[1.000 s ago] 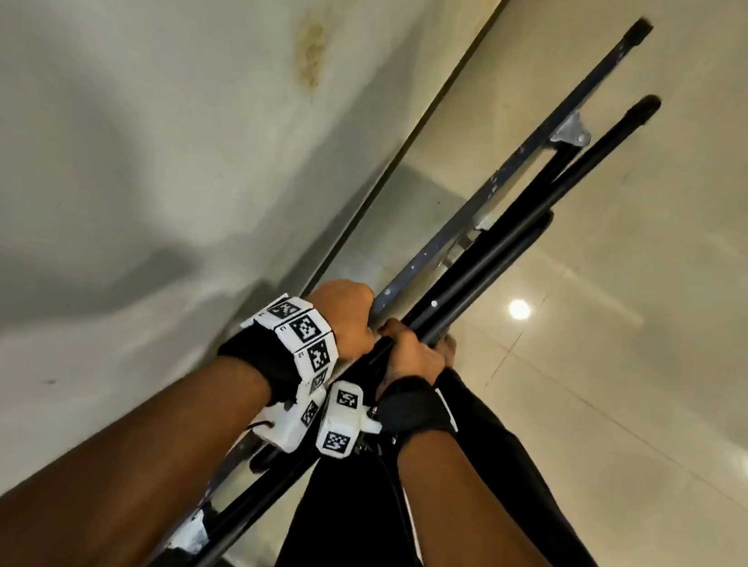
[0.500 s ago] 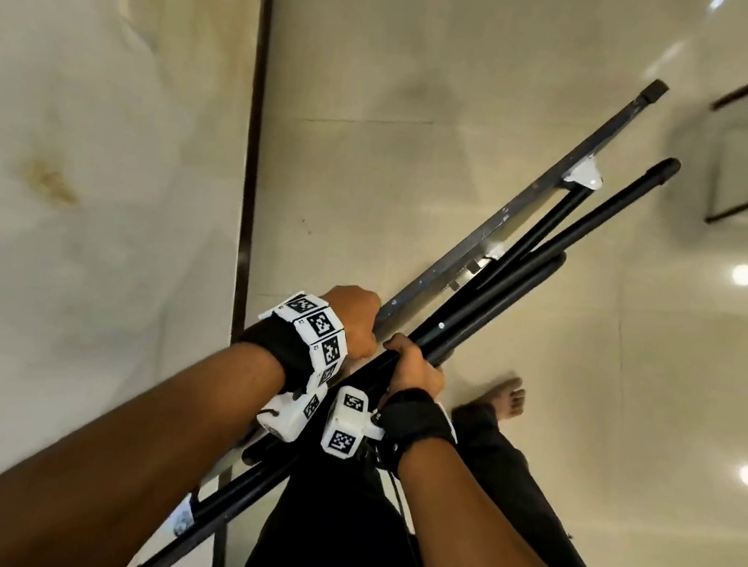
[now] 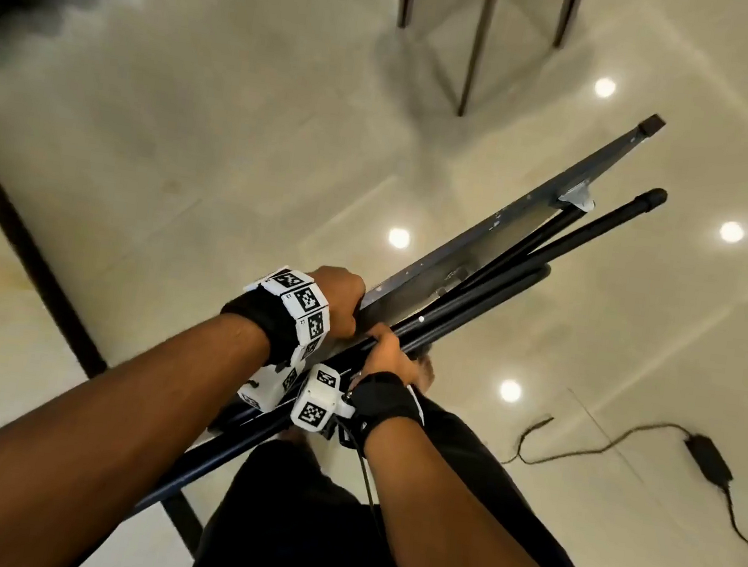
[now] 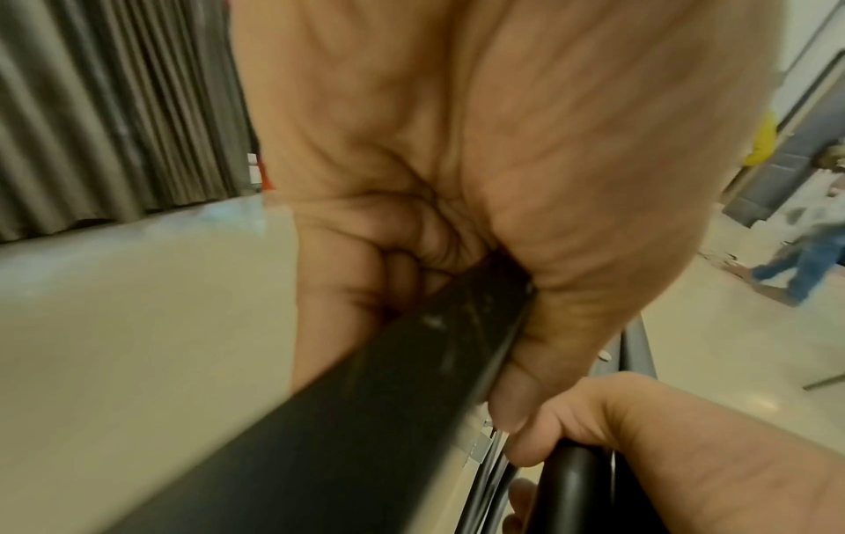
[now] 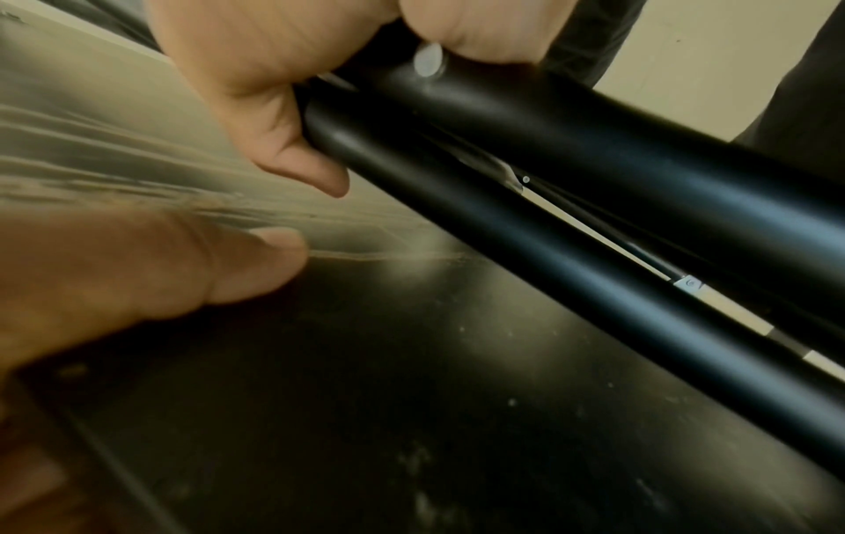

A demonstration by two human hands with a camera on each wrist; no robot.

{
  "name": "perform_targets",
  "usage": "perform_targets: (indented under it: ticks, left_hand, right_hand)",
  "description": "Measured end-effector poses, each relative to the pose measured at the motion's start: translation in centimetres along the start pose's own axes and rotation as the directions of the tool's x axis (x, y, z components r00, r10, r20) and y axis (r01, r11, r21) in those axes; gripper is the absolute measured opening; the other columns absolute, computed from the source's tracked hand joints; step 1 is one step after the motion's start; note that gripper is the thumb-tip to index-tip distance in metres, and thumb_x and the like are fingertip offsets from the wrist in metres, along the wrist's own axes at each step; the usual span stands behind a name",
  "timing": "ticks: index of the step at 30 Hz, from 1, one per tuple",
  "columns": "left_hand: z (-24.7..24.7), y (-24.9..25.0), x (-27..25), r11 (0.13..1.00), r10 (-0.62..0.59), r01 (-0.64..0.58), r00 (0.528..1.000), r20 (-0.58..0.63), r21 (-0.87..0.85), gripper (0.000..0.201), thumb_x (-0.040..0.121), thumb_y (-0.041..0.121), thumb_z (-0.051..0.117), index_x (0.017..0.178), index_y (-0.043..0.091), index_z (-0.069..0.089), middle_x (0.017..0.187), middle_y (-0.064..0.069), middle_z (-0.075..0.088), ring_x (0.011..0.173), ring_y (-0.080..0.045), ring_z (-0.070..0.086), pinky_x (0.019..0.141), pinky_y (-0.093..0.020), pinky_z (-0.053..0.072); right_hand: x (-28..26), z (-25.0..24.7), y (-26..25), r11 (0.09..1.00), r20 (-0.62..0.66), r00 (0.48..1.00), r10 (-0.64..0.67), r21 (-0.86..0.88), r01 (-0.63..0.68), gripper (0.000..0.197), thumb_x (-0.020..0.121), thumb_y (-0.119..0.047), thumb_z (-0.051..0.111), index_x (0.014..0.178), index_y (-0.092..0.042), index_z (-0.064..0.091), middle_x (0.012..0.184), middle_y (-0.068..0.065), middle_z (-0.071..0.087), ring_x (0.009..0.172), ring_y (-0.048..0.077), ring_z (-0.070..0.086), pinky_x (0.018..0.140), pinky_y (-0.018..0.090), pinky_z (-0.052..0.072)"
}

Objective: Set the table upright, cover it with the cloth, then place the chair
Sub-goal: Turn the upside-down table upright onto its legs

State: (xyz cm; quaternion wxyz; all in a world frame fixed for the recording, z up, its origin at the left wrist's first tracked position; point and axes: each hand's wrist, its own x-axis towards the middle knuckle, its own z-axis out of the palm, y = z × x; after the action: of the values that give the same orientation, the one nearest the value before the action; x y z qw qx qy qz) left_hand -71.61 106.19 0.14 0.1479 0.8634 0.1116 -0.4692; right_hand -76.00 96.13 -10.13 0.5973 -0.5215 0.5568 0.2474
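1. The person is holding the folded table [image 3: 476,254] edge-on in front of their body, its long side slanting away from the hands to the upper right and its black legs [image 3: 573,233] lying folded flat against the underside.
2. The left hand [image 3: 337,297] is gripping the thin edge of the tabletop; in the left wrist view the fingers [image 4: 347,274] are curling tightly over one face of the dark panel while the thumb is pressing the other.
3. The right hand [image 3: 389,352] is clenching one of the black tubular legs just beside the left hand; the right wrist view is showing its fingers [image 5: 274,119] wrapping round the tube, next to a small silver rivet [image 5: 427,61].
4. The two hands are sitting almost against each other, both wrists wearing black bands with white marker blocks [image 3: 307,303].
5. The far end of the table is hanging above the glossy cream floor [image 3: 191,140]; whether any part is touching the floor I cannot tell.
6. The chair [image 3: 482,26] is standing well beyond the table's far end, only its dark legs and the underside of a brown seat showing at the top of the head view.
7. A black cable with a power brick [image 3: 711,456] is lying on the floor to the person's right.
8. Dark pleated curtains [image 4: 114,119] are hanging along the far left.
9. A blurred figure in blue trousers [image 4: 805,260] is standing at the right edge of the left wrist view.
10. The person's dark trousers [image 3: 329,539] are filling the space beneath the forearms.
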Motion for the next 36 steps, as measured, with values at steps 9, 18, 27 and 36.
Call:
perform_targets:
  ticks: [9, 18, 27, 36]
  left_hand:
    - [-12.0, 16.6, 9.7, 0.909, 0.295, -0.291, 0.955, 0.032, 0.300, 0.013, 0.083, 0.021, 0.064, 0.086, 0.011, 0.055, 0.079, -0.007, 0.053, 0.080, -0.029, 0.061, 0.063, -0.028, 0.040]
    - [-22.8, 35.7, 20.4, 0.664, 0.515, -0.510, 0.842, 0.161, 0.547, 0.016, 0.083, 0.018, 0.064, 0.081, 0.013, 0.049, 0.064, 0.001, 0.041, 0.071, -0.025, 0.052, 0.064, -0.029, 0.040]
    - [-28.5, 54.8, 27.2, 0.437, 0.526, -0.583, 0.783, 0.332, 0.685, 0.018, 0.085, 0.018, 0.063, 0.100, 0.010, 0.056, 0.089, -0.007, 0.053, 0.078, -0.023, 0.050, 0.067, -0.029, 0.040]
    - [-31.4, 71.6, 35.3, 0.269, 0.497, -0.621, 0.744, 0.446, 0.737, 0.014, 0.085, 0.016, 0.063, 0.093, 0.012, 0.053, 0.087, -0.006, 0.051, 0.081, -0.026, 0.055, 0.067, -0.030, 0.042]
  right_hand:
    - [5.6, -1.3, -18.7, 0.963, -0.085, 0.992, 0.093, 0.260, -0.068, 0.051, 0.061, -0.006, 0.077, 0.110, -0.001, 0.065, 0.093, 0.016, 0.074, 0.077, 0.031, 0.072, 0.069, 0.040, 0.060]
    - [13.7, -2.7, -37.7, 0.809, -0.233, 0.958, 0.166, 0.587, 0.003, 0.058, 0.053, -0.009, 0.077, 0.108, 0.006, 0.070, 0.099, 0.022, 0.074, 0.071, 0.031, 0.071, 0.068, 0.041, 0.060]
    - [19.6, -8.4, -54.3, 0.643, -0.214, 0.950, 0.226, 0.766, 0.020, 0.049, 0.069, -0.003, 0.076, 0.116, 0.002, 0.065, 0.103, 0.019, 0.074, 0.088, 0.036, 0.073, 0.079, 0.046, 0.061]
    - [28.8, -14.4, -68.1, 0.442, -0.185, 0.942, 0.281, 0.896, 0.044, 0.023, 0.075, 0.009, 0.071, 0.082, -0.010, 0.060, 0.083, 0.014, 0.069, 0.067, 0.027, 0.067, 0.070, 0.041, 0.061]
